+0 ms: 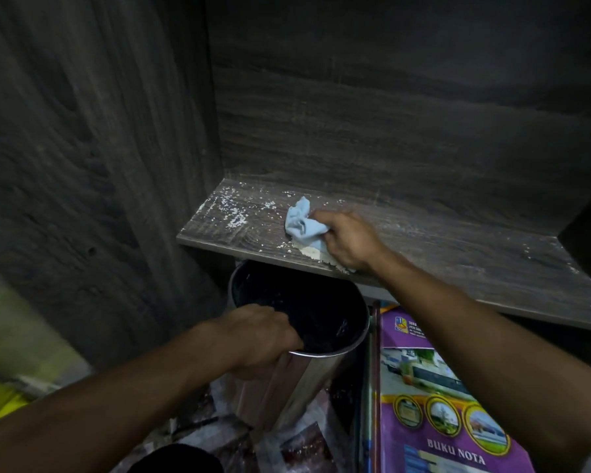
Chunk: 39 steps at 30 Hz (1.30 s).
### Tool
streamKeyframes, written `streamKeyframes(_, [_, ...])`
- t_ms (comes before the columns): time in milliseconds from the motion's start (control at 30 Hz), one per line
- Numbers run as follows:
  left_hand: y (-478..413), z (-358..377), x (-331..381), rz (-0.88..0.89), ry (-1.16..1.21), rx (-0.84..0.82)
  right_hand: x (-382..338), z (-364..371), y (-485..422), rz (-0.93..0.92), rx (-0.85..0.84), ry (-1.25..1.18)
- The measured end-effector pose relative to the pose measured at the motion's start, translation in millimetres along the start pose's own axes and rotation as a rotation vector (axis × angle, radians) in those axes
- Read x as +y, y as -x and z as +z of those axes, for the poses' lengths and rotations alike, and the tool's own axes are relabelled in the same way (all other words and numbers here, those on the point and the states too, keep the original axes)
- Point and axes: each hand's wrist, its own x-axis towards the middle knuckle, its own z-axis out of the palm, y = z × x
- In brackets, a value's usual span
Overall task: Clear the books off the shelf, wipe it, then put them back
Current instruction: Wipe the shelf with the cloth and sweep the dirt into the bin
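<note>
My right hand [347,238] is closed around a crumpled light blue cloth [302,224], and it presses the cloth on the shelf [458,247] near the front edge, a little left of the middle of the frame. My left hand [258,336] grips the rim of a metal bin [307,367] and holds it just under that front edge, in the lower middle of the frame.

The white crumbs [232,215] lie to the left of the cloth, toward the left end of the shelf, and a small pale heap [313,252] sits at the edge directly beside my right hand. The bin's mouth is below this heap, slightly to the left. So I judge that the sweep must go toward me, over the edge, and the left crumbs must first come rightward along the board.

The shelf carries no books; a purple book [437,397] lies lower right, below the shelf.
</note>
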Motion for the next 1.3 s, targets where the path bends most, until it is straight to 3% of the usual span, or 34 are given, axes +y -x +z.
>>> streamKeyframes(433, [4.5, 0.8, -5.1, -0.001, 0.032, -0.035, -48.9, 11.1, 33.2, -0.026, -0.016, -0.174])
streamKeyframes(567, [9.3, 2.5, -10.5, -0.016, 0.036, -0.030, -36.6, -17.4, 3.1, 0.077, 0.141, -0.201])
streamKeyframes(667, [10.9, 5.3, -13.2, -0.028, 0.024, -0.020, -10.4, -43.8, -24.4, 0.197, 0.207, -0.035])
streamKeyframes(800, [19.1, 9.2, -15.1, -0.032, -0.004, -0.008, 30.4, -41.7, -31.8, 0.373, 0.008, 0.222])
streamKeyframes(900, [27.4, 12.1, -15.8, -0.040, 0.005, -0.021, 41.2, -18.3, -34.4, 0.410, 0.065, 0.185])
streamKeyframes(1167, [38.7, 16.2, -22.3, -0.076, 0.047, -0.026, -25.8, 25.5, -38.5, 0.058, 0.098, -0.028])
streamKeyframes(1300, [41.5, 15.6, -25.3, -0.096, 0.050, -0.007, -59.0, 31.4, -16.2, -0.144, -0.024, -0.099])
